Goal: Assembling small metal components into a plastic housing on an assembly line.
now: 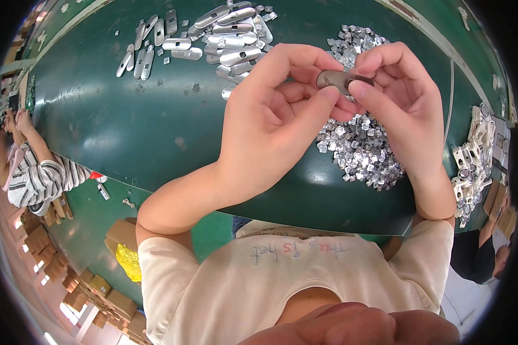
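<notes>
Our left hand (270, 118) pinches the metal plate's (331, 79) left end | plate sits between our hands, above the small-parts heap (369, 152); a slipping thumb could, we judge, drop it there | our right hand (406, 95) grips its darker right end

Held piece (331, 80) smooth, probably metal; tabletop (126, 118) glossy.

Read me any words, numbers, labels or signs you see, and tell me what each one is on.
Light shirt: blue and red lettering across the chest, upside down here; wording not copied.
Held metal piece: no readable text.
Cardboard boxes: too small to read any print.
</notes>
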Tool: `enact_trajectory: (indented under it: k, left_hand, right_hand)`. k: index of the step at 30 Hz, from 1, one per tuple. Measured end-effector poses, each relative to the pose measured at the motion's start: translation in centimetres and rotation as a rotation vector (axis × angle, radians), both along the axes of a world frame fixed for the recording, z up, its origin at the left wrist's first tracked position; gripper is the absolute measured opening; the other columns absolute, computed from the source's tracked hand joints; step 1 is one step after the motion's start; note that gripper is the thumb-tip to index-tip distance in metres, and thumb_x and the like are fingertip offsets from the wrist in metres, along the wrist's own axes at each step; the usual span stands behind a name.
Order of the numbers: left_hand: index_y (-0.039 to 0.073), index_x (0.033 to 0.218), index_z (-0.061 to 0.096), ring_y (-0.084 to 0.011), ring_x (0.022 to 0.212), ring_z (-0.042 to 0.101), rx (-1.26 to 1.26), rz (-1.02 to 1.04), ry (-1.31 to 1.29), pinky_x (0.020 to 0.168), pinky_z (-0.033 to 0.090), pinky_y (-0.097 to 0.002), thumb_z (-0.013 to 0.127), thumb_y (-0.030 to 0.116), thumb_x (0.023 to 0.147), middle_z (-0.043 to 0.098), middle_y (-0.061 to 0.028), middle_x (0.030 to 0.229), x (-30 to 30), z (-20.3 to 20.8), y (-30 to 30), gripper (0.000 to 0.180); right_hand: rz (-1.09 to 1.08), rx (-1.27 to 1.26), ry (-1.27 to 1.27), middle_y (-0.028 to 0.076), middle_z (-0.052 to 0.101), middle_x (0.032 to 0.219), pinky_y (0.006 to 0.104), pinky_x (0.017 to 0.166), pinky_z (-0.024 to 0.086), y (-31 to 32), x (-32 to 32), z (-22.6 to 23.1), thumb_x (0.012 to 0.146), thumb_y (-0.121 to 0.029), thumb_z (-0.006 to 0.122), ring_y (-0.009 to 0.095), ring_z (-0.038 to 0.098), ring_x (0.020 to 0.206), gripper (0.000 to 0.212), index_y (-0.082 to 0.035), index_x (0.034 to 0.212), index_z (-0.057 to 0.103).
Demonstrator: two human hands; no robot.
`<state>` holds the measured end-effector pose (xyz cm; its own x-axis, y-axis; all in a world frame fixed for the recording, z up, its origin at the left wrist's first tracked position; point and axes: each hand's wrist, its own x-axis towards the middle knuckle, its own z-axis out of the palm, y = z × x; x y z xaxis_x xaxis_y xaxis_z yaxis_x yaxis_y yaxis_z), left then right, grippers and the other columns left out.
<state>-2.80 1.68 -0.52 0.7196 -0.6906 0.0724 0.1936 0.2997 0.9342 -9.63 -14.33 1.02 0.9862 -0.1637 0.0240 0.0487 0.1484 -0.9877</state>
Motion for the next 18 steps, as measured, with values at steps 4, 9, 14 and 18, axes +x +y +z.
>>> enact_trajectory:
  k: [4,9,14,18]
  left_hand:
    - [-0.006,0.11,0.048,-0.018,0.086,0.063,0.024,0.026,-0.12,0.075,0.054,-0.0274,0.052,-0.008,0.083,0.057,-0.0126,0.098,-0.2,-0.6,-0.4,0.028]
    - [-0.009,0.111,0.047,-0.0184,0.086,0.063,0.189,0.024,-0.322,0.076,0.053,-0.026,0.055,-0.011,0.082,0.058,-0.0148,0.101,0.3,-0.4,-0.1,0.031]
    - [-0.007,0.108,0.047,-0.0184,0.084,0.063,0.176,0.08,-0.112,0.073,0.052,-0.0263,0.056,-0.01,0.081,0.058,-0.0133,0.097,0.6,-0.2,0.0,0.029]
    - [-0.006,0.103,0.048,-0.0168,0.082,0.063,0.214,0.086,-0.041,0.072,0.052,-0.0236,0.059,-0.01,0.079,0.058,-0.0108,0.095,0.6,-0.1,0.0,0.027]
  right_hand:
    - [0.043,0.034,0.105,0.008,0.054,0.097,0.0223,0.069,0.046,-0.9,0.2,0.1,0.081,0.004,0.058,0.012,0.056,0.081,0.015,0.002,0.094,0.052]
    - [0.074,-0.009,0.036,0.009,0.055,0.098,0.0231,0.066,0.047,-1.2,-0.3,0.0,0.085,-0.003,0.057,0.013,0.057,0.08,0.014,0.003,0.097,0.054]
    - [0.049,-0.097,0.086,0.006,0.061,0.091,0.025,0.072,0.048,-2.3,1.1,1.1,0.088,-0.015,0.057,0.012,0.058,0.083,0.022,0.002,0.101,0.057]
    - [-0.152,-0.864,0.232,0.003,0.059,0.087,0.0238,0.076,0.044,-13.3,5.9,-0.1,0.084,-0.028,0.062,0.01,0.054,0.086,0.039,-0.001,0.111,0.054]
